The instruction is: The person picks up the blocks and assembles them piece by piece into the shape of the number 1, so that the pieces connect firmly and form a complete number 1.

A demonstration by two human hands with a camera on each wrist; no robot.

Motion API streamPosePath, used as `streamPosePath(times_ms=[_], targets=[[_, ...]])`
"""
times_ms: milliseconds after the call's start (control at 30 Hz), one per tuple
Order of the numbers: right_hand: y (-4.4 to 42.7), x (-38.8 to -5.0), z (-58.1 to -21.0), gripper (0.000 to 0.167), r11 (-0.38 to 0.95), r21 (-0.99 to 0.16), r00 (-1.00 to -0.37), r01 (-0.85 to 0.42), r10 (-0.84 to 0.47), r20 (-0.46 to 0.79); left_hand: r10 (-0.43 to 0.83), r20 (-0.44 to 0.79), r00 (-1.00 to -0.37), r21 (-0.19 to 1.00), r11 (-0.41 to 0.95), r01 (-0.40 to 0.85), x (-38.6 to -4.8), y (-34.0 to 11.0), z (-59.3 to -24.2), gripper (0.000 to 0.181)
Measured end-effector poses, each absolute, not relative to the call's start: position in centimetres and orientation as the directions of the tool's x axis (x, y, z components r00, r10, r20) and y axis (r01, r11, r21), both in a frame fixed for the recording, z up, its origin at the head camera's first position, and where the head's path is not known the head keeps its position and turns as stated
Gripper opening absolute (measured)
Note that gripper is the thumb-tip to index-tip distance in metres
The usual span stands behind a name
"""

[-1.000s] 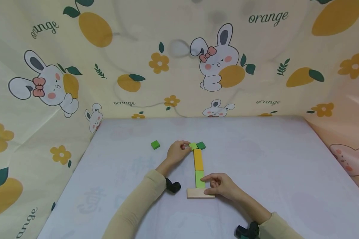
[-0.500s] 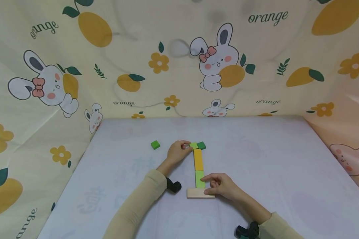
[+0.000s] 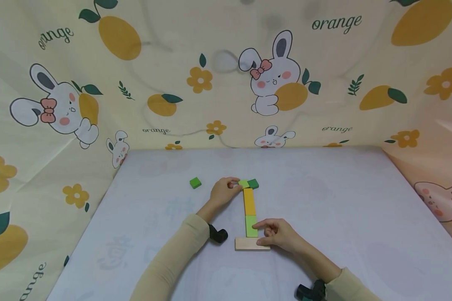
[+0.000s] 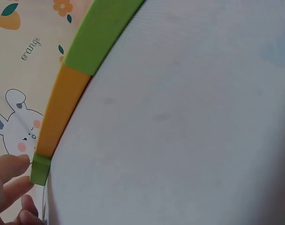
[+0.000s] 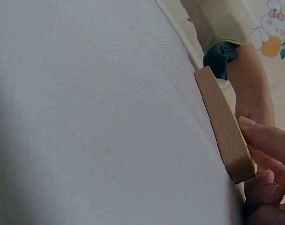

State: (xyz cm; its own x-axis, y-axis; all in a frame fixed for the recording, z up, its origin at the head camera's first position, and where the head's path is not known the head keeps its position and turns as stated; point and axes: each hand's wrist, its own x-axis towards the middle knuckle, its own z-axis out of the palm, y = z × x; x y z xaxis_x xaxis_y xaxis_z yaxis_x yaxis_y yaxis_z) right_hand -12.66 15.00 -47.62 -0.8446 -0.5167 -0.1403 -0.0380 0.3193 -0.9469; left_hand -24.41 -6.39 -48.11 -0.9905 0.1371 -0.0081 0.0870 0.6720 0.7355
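In the head view, a pale wooden block (image 3: 246, 244) lies crosswise at the near end of a row. Beyond it come a light green block (image 3: 251, 225) and a yellow block (image 3: 249, 201), end to end. At the far end sit a small light green block (image 3: 243, 183) and a dark green block (image 3: 253, 183). My left hand (image 3: 224, 192) pinches the small light green block at its left side with thumb and index finger. My right hand (image 3: 282, 235) touches the longer light green block with its index finger, while its thumb rests on the wooden block's right part.
A loose green block (image 3: 195, 182) lies left of the row. The white tabletop (image 3: 324, 200) is bordered by a printed cloth backdrop (image 3: 226, 83) at the back and sides. Black wrist devices (image 3: 218, 235) sit at both cuffs.
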Motion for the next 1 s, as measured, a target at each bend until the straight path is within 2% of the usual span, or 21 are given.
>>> streamPosePath(times_ms=[333, 1000], targets=[[15.0, -12.6, -47.6, 0.044, 0.311, -0.950, -0.844, -0.039, -0.519, -0.136, 0.143, 0.003, -0.990, 0.799, 0.595, 0.088, -24.2, -6.9, -47.7, 0.031], [15.0, -12.7, -47.5, 0.045, 0.318, -0.948, -0.846, -0.009, -0.508, -0.162, 0.092, 0.036, -0.995, 0.833, 0.547, 0.081, -23.5, -9.0, -47.0, 0.029]])
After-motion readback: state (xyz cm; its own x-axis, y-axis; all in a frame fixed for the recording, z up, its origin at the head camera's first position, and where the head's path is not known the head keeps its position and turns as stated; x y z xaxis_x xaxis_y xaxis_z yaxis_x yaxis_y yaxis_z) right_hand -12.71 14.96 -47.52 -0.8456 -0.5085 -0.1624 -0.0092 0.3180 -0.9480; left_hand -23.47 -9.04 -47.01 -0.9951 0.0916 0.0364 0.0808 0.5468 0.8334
